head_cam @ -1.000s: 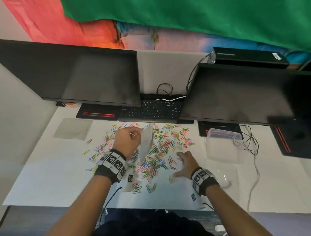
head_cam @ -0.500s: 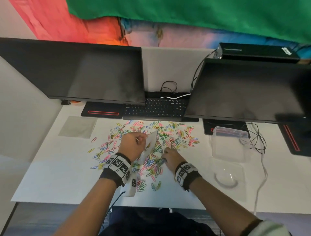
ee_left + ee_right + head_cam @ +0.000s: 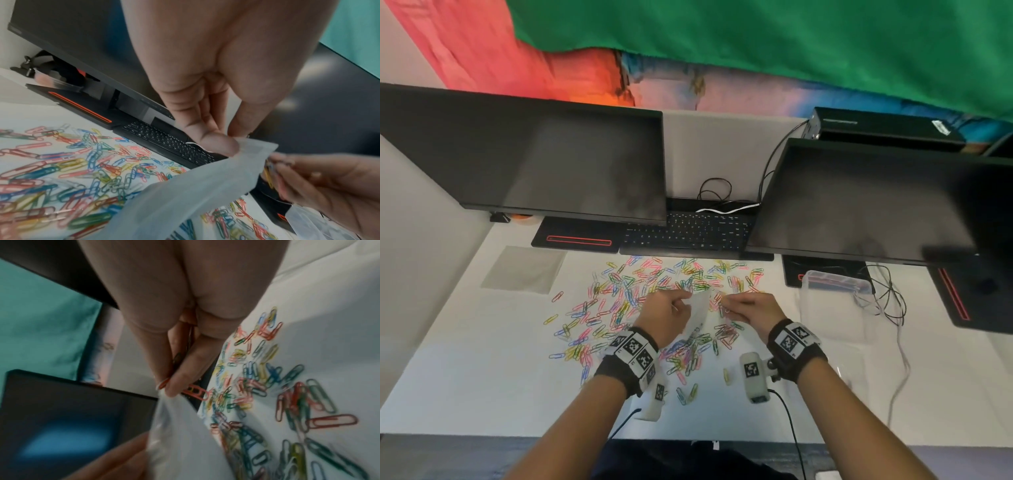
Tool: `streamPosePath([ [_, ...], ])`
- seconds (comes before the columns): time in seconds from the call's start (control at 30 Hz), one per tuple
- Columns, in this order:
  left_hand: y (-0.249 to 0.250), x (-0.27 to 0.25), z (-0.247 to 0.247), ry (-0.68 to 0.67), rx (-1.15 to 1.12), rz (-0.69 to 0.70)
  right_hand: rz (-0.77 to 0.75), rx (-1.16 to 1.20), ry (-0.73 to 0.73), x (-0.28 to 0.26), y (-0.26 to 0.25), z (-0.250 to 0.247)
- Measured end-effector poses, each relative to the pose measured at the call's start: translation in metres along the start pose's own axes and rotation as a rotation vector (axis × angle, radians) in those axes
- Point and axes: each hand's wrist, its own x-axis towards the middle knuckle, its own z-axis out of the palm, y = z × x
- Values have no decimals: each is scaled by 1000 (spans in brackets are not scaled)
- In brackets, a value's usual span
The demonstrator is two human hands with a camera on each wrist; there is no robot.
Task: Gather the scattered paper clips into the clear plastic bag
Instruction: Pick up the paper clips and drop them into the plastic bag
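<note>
Several colourful paper clips (image 3: 640, 291) lie scattered over the white table (image 3: 465, 377). My left hand (image 3: 683, 303) pinches the top edge of the clear plastic bag (image 3: 697, 313), which hangs upright above the pile. In the left wrist view, thumb and finger of the left hand (image 3: 232, 142) grip the rim of the bag (image 3: 205, 186). My right hand (image 3: 726, 303) is level with the bag's mouth, just right of it, and pinches a few paper clips. Its fingertips (image 3: 170, 386) hold a red clip (image 3: 195, 391) right at the edge of the bag (image 3: 174, 426).
Two dark monitors (image 3: 551, 161) (image 3: 859, 205) and a keyboard (image 3: 688, 233) line the back. A clear plastic box (image 3: 832, 291) and loose cables (image 3: 883, 298) sit at the right. A grey sheet (image 3: 524, 269) lies at the back left. The table's front edge (image 3: 482, 435) runs close to my body.
My right hand went from the near side of the pile, closed on some clips and rose to the bag's mouth. The left hand kept holding the bag upright.
</note>
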Motion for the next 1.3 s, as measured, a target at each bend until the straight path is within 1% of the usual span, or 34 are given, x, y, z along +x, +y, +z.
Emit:
streamPosePath([
  [0.07, 3, 2, 8, -28, 57, 18, -18, 36, -30, -3, -4, 7],
  [0.17, 9, 5, 18, -61, 61, 23, -27, -32, -24, -6, 1, 18],
  [0.3, 11, 7, 27, -65, 54, 8, -16, -205, 59, -5, 12, 25],
  [0.47, 14, 4, 34, -70, 0, 15, 32, -386, 3, -2, 13, 27],
  [0.57, 17, 3, 37, -87, -20, 34, 43, -519, 34, -2, 12, 29],
  [0.63, 18, 4, 38, -97, -28, 35, 22, -607, 47, -3, 9, 29],
  [0.77, 19, 7, 37, -111, -5, 48, 3, -841, -18, -1, 6, 33],
  [0.83, 18, 9, 37, -113, -8, 39, 5, -883, -49, -1, 5, 33],
  [0.93, 15, 11, 34, -94, -9, -2, -43, -959, -194, -5, 0, 31],
  [1.0, 13, 12, 30, -76, 1, -14, -139, -935, -227, -8, -3, 26],
  [1.03, 13, 13, 27, -73, 12, -8, -187, -860, -211, -10, -4, 21],
  [1.1, 12, 17, 22, -77, 13, -11, -266, -670, -154, -12, -7, 8],
  [1.17, 12, 21, 17, -71, -4, -33, -331, -568, -73, -14, -6, -13],
  [1.2, 10, 22, 15, -61, -5, -41, -320, -572, -38, -16, -3, -24],
  [1.23, 9, 23, 12, -50, -5, -44, -265, -621, -19, -17, 4, -36],
  [1.3, 6, 23, 9, -25, -13, -51, -51, -770, -50, -23, 25, -52],
])
